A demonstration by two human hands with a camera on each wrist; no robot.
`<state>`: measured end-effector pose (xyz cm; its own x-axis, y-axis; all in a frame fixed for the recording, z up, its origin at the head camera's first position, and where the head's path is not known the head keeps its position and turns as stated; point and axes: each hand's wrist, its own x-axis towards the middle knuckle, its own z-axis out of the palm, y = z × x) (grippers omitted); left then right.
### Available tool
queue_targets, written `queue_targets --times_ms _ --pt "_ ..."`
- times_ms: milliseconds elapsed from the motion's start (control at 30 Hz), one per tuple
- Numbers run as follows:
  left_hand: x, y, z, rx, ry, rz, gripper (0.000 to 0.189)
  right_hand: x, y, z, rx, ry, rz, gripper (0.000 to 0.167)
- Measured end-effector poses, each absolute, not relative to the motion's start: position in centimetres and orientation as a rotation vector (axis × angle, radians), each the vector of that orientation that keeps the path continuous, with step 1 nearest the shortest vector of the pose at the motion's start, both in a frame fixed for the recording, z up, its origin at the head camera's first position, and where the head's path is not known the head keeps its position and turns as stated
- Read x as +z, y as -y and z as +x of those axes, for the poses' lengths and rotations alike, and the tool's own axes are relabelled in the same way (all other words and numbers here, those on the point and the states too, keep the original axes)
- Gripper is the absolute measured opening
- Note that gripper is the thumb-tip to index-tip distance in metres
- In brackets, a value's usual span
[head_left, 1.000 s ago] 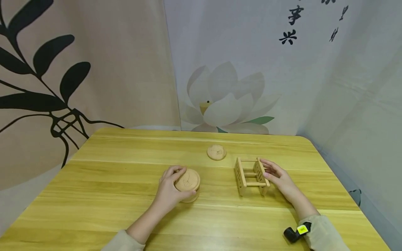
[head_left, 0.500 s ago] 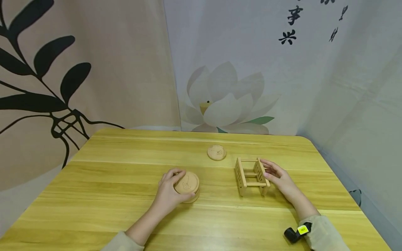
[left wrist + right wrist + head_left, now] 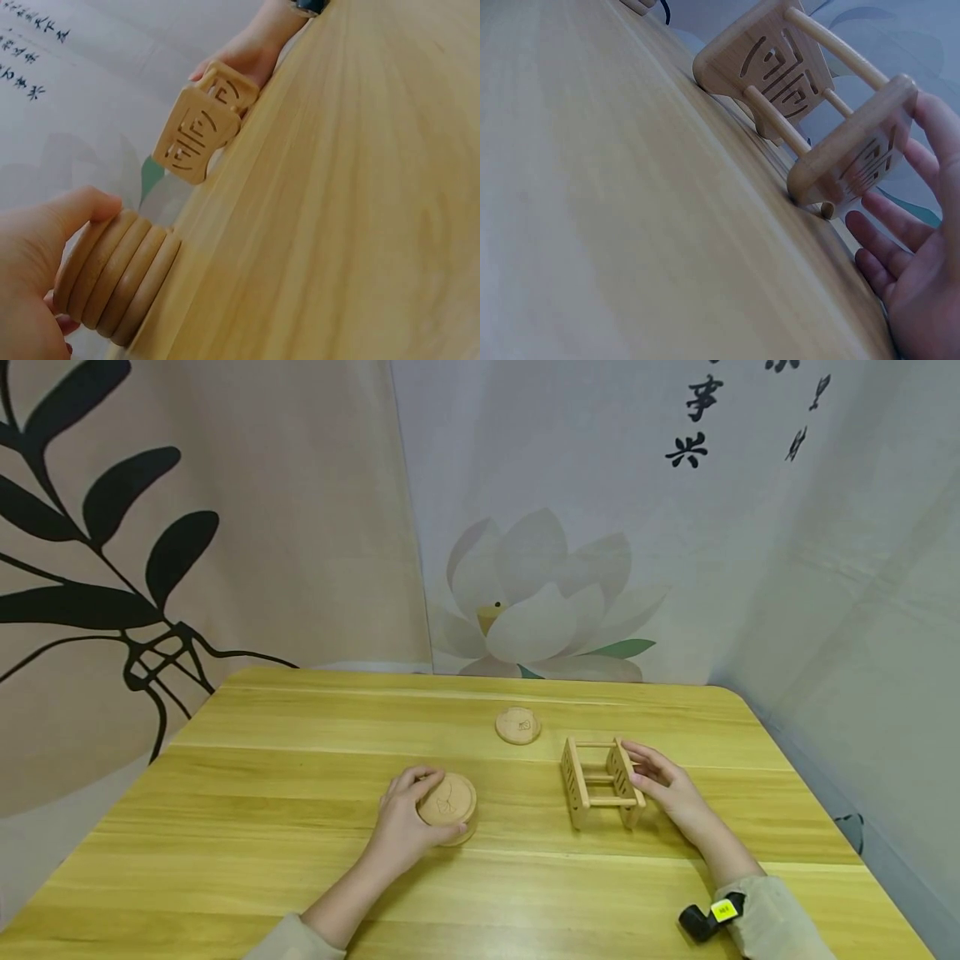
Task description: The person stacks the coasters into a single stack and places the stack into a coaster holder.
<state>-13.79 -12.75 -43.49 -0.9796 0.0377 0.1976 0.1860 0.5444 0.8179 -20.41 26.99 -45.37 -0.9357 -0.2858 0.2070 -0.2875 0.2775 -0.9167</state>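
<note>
My left hand (image 3: 405, 818) grips a stack of round wooden coasters (image 3: 447, 802) from its left side, thumb on the near edge and fingers at the far edge. The top coaster bears a thin line drawing. In the left wrist view the stack (image 3: 124, 274) shows several coasters pressed evenly together, its bottom at the tabletop. My right hand (image 3: 671, 785) holds the right side panel of a wooden coaster holder (image 3: 575, 785), thumb at one edge. The holder stands upright, with cut-out slots in its panels (image 3: 866, 161) and round bars between; its remaining fingers hang loosely below the panel.
A single wooden coaster (image 3: 517, 725) lies flat behind, between the stack and the holder. All stand on a wood-grain table (image 3: 300, 827). Printed cloth (image 3: 555, 485) hangs behind and to the sides. A black wrist camera (image 3: 705, 920) is strapped at the right sleeve.
The top coaster in my left hand has come down slightly, and the gap beneath it has closed, so the stack looks even. My right hand and the holder stay in place.
</note>
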Motion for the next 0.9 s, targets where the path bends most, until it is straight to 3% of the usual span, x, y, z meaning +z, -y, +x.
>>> queue_targets --times_ms 900 --pt "-40.6 11.6 -13.1 -1.478 2.528 -0.229 0.087 -45.6 -27.0 -20.3 1.783 2.495 0.584 0.049"
